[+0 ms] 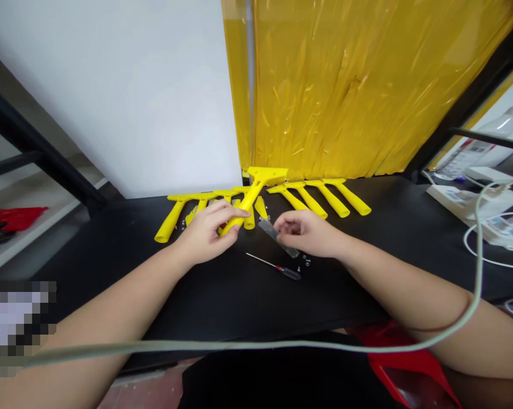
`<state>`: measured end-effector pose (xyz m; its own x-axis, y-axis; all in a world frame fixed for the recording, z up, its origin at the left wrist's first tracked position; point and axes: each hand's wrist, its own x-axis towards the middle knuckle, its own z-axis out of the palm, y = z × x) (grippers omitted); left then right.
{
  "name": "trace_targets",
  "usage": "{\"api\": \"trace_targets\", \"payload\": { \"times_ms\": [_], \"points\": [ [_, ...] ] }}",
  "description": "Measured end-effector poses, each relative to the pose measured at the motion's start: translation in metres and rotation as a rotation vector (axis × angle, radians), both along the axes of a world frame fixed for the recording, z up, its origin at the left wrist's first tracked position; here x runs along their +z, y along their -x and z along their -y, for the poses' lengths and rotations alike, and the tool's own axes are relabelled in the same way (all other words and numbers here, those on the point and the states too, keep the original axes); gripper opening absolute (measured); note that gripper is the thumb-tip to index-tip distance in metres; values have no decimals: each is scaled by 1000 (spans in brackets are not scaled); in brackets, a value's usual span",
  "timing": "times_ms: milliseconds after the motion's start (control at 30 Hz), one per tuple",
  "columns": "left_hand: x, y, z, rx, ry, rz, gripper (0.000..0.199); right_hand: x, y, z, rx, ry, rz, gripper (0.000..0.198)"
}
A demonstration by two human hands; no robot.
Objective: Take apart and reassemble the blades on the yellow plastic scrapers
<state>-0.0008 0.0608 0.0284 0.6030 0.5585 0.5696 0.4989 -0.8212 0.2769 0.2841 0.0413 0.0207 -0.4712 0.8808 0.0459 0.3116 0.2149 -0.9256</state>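
My left hand (pixel 211 230) is wrapped round the handle of a yellow scraper-like tool (pixel 254 193), raised and tilted with its wide head pointing away from me. My right hand (pixel 305 232) has its fingers curled and pinched over a grey, see-through flat strip (pixel 289 250). What lies between those fingertips is hidden, and I cannot tell whether they grip the strip. Just in front of the strip lies a screwdriver (pixel 288 272) with a dark handle. Tiny light-coloured parts (pixel 307 262), perhaps screws, are scattered beside it.
More yellow tools of the same shape (pixel 345 197) stand in a row along the back of the black table (pixel 222 307). A white power strip (pixel 473 213) and a bottle (pixel 480 145) are at the right. A pale cable (pixel 247 345) hangs across the foreground.
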Motion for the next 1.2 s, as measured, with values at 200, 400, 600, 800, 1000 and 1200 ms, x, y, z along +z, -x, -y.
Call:
{"api": "trace_targets", "payload": {
  "times_ms": [200,400,600,800,1000,1200],
  "points": [
    [1,6,-2,160,33,48,28,9,-16,-11,-78,131,-181,25],
    [3,5,-1,171,75,-59,24,5,-16,-13,-118,135,-203,28],
    [3,7,-2,262,128,-105,25,2,-15,-15,-164,159,-219,32],
    [1,7,-6,336,133,-78,19,5,-16,-16,-173,101,-194,25],
    [3,4,-4,385,146,-78,30,4,-19,-18,-139,89,-214,23],
    [3,6,-5,383,122,-38,32,-1,-24,-23,-157,65,-303,25]
  ]
}}
